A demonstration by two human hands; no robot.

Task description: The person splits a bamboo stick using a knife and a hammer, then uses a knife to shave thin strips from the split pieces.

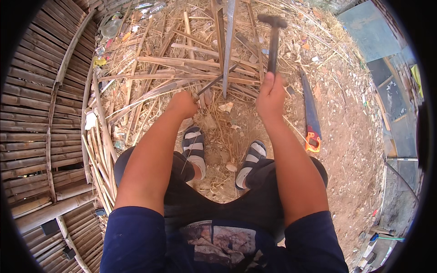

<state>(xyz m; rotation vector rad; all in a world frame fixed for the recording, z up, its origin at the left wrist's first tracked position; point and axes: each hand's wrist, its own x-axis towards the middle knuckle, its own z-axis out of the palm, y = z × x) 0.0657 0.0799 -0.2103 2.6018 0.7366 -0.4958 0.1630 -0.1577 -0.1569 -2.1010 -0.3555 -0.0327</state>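
Note:
My right hand [271,98] is closed around the handle of a hammer [274,48], its dark metal head raised at the far end. My left hand [183,103] grips a slim dark metal tool [211,83], whose blade-like end points to the far right. That end crosses the line of a long grey wooden strip [228,50], which runs from the top edge down to a narrow tip near the ground. Whether the tool touches the strip, I cannot tell. A handsaw [310,102] with an orange handle lies on the ground to the right of my right hand.
Split bamboo pieces [182,68] lie heaped across the ground ahead. A slatted bamboo wall [32,123] stands at the left, with more strips [98,164] beside it. Both my feet, in striped sandals [194,143], are on the dirt. Grey panels [371,29] line the right side.

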